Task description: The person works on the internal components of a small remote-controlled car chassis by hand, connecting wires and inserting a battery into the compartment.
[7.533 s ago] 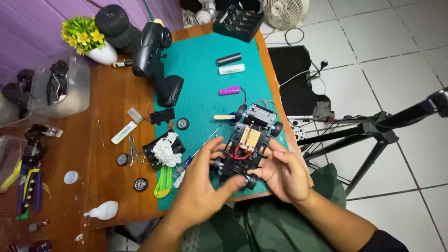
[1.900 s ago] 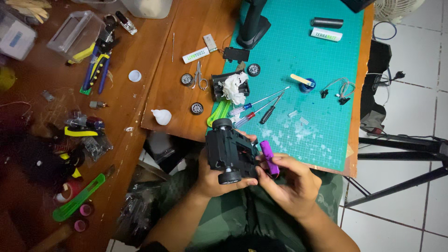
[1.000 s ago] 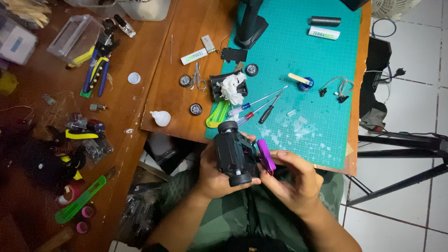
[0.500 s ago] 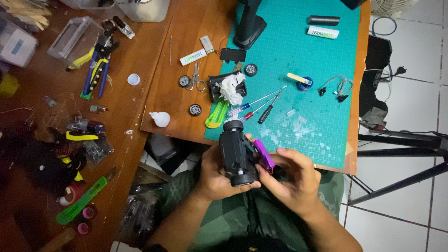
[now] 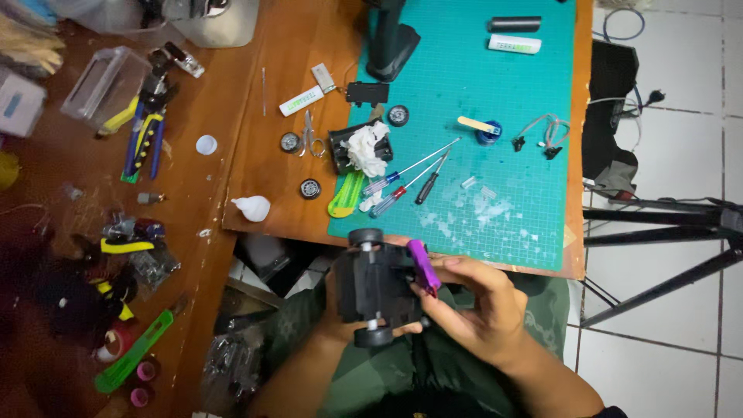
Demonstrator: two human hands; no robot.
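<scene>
A black toy car chassis (image 5: 375, 285) with small wheels sits over my lap, just below the table's front edge. My left hand (image 5: 340, 321) grips it from underneath, mostly hidden behind it. My right hand (image 5: 472, 310) pinches a small purple cylinder-shaped part (image 5: 422, 265) against the chassis's right side. On the teal cutting mat (image 5: 511, 101) lie three thin screwdrivers (image 5: 414, 176), a wad of white tissue on a black part (image 5: 362, 149) and a loose wheel (image 5: 398, 115).
The wooden table (image 5: 255, 77) carries scissors (image 5: 311, 137), loose wheels, a green cutter (image 5: 346, 194), a white cap, pliers (image 5: 147, 128) and a clear box (image 5: 101, 77). Black tripod legs (image 5: 665, 232) stand on the tiled floor at right. Tools clutter the left.
The chassis has been turned in my hands and lifted slightly toward the table edge. The purple part has stayed pinched at its right side.
</scene>
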